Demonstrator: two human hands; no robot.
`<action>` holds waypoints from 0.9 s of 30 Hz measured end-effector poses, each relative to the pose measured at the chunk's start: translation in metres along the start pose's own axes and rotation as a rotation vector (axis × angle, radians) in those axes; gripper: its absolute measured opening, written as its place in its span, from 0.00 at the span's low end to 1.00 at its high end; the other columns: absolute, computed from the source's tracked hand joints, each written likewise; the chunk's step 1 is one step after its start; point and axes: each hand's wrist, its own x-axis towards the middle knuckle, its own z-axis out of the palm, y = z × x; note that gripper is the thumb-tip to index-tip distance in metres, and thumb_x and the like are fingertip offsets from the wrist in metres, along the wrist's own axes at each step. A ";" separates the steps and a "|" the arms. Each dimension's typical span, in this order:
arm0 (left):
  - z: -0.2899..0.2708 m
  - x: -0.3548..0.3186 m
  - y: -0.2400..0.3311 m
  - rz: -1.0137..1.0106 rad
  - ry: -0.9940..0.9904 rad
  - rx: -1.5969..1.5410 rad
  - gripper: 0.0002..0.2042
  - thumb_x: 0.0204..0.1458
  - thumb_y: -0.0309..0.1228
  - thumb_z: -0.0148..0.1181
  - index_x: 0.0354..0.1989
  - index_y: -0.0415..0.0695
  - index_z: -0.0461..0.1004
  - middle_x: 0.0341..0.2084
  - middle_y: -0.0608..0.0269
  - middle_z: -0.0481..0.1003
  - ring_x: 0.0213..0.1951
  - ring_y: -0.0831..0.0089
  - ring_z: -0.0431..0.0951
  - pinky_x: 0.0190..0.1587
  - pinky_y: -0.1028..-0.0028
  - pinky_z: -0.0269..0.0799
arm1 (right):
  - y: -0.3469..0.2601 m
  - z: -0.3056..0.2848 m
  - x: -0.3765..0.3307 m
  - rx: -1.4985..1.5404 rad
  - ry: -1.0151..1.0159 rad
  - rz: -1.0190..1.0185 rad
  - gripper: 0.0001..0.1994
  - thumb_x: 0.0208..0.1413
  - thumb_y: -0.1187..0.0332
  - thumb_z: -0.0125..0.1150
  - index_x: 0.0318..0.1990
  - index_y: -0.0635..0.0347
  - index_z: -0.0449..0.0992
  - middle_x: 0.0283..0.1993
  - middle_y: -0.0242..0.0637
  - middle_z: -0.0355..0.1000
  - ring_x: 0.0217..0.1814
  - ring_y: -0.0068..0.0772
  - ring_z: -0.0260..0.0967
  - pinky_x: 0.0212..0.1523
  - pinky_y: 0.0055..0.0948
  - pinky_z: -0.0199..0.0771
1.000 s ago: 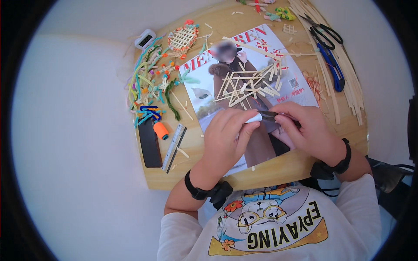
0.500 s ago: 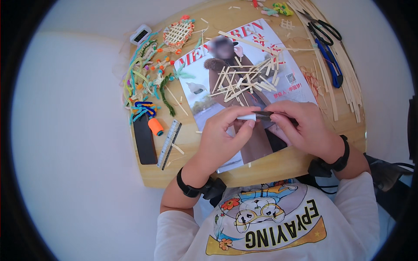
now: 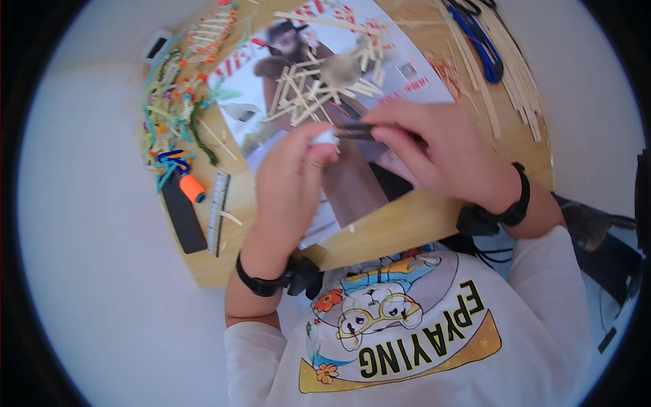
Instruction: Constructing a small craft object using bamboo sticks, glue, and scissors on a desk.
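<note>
We see left hand pinching a small white piece at its fingertips | right hand pinching a thin dark stick that meets the white piece | both above the magazine on the wooden table | stick lattice just beyond | blue scissors well apart, right.

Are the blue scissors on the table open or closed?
Closed, as far as visible: the blue scissors lie flat on the table, handles together at the top edge.
</note>
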 end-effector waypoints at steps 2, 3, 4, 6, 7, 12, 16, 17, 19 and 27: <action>-0.001 0.001 0.001 -0.025 0.066 -0.250 0.09 0.60 0.28 0.48 0.44 0.37 0.71 0.27 0.66 0.73 0.31 0.81 0.72 0.36 0.81 0.67 | 0.000 -0.002 0.002 0.034 0.017 0.041 0.07 0.55 0.68 0.56 0.39 0.57 0.75 0.25 0.39 0.73 0.25 0.40 0.72 0.26 0.32 0.70; 0.000 0.002 0.002 -0.032 0.051 -0.255 0.09 0.60 0.28 0.48 0.44 0.37 0.71 0.27 0.66 0.73 0.31 0.81 0.72 0.36 0.81 0.67 | 0.001 -0.003 0.004 0.122 0.004 0.058 0.07 0.55 0.68 0.56 0.39 0.59 0.75 0.24 0.39 0.72 0.23 0.38 0.70 0.25 0.30 0.68; 0.001 0.002 0.002 -0.016 0.062 -0.239 0.09 0.61 0.28 0.47 0.43 0.37 0.71 0.27 0.66 0.72 0.31 0.81 0.71 0.36 0.82 0.66 | 0.003 -0.002 0.005 0.213 -0.008 0.072 0.07 0.54 0.69 0.56 0.39 0.60 0.74 0.23 0.39 0.71 0.21 0.36 0.69 0.24 0.29 0.67; 0.003 0.002 0.003 -0.007 0.062 -0.220 0.09 0.61 0.28 0.47 0.43 0.37 0.71 0.28 0.66 0.72 0.32 0.82 0.70 0.36 0.82 0.66 | 0.008 0.002 0.004 0.256 0.012 0.094 0.07 0.55 0.69 0.56 0.38 0.61 0.74 0.21 0.38 0.71 0.20 0.32 0.67 0.23 0.27 0.65; 0.005 0.003 0.003 0.013 0.081 -0.200 0.08 0.60 0.28 0.48 0.43 0.38 0.71 0.28 0.64 0.73 0.31 0.80 0.73 0.36 0.81 0.67 | 0.010 0.003 0.002 0.293 0.030 0.102 0.07 0.55 0.70 0.56 0.38 0.63 0.74 0.20 0.38 0.70 0.19 0.28 0.66 0.22 0.25 0.64; 0.009 0.003 -0.001 0.090 0.157 -0.160 0.07 0.58 0.26 0.51 0.42 0.40 0.72 0.29 0.61 0.77 0.31 0.76 0.78 0.36 0.79 0.70 | 0.010 0.004 0.000 0.458 0.016 0.196 0.07 0.55 0.70 0.56 0.38 0.64 0.73 0.18 0.34 0.67 0.18 0.20 0.61 0.21 0.23 0.61; 0.009 0.000 -0.001 0.105 0.126 -0.147 0.09 0.60 0.27 0.48 0.45 0.37 0.69 0.29 0.65 0.72 0.33 0.81 0.72 0.39 0.82 0.67 | 0.003 -0.006 0.001 0.502 -0.152 0.357 0.08 0.58 0.74 0.53 0.44 0.67 0.72 0.34 0.32 0.74 0.37 0.14 0.69 0.37 0.16 0.68; 0.008 0.001 -0.001 0.125 0.127 -0.121 0.09 0.61 0.27 0.48 0.45 0.37 0.69 0.29 0.65 0.72 0.33 0.81 0.72 0.38 0.82 0.67 | 0.003 -0.006 0.001 0.506 -0.155 0.358 0.08 0.58 0.74 0.53 0.44 0.67 0.72 0.34 0.32 0.74 0.37 0.14 0.69 0.37 0.16 0.68; 0.009 0.000 -0.002 0.137 0.126 -0.093 0.09 0.61 0.27 0.47 0.45 0.37 0.69 0.29 0.65 0.72 0.33 0.81 0.71 0.38 0.82 0.66 | 0.002 -0.005 -0.001 0.287 -0.113 0.198 0.09 0.59 0.74 0.52 0.45 0.66 0.72 0.35 0.32 0.75 0.36 0.13 0.68 0.35 0.15 0.68; 0.013 0.003 -0.002 0.129 0.152 -0.240 0.09 0.61 0.31 0.49 0.42 0.40 0.72 0.22 0.66 0.72 0.28 0.82 0.72 0.32 0.83 0.66 | -0.014 -0.017 0.004 0.406 -0.076 0.223 0.07 0.58 0.72 0.53 0.41 0.64 0.73 0.27 0.33 0.73 0.26 0.18 0.68 0.29 0.19 0.68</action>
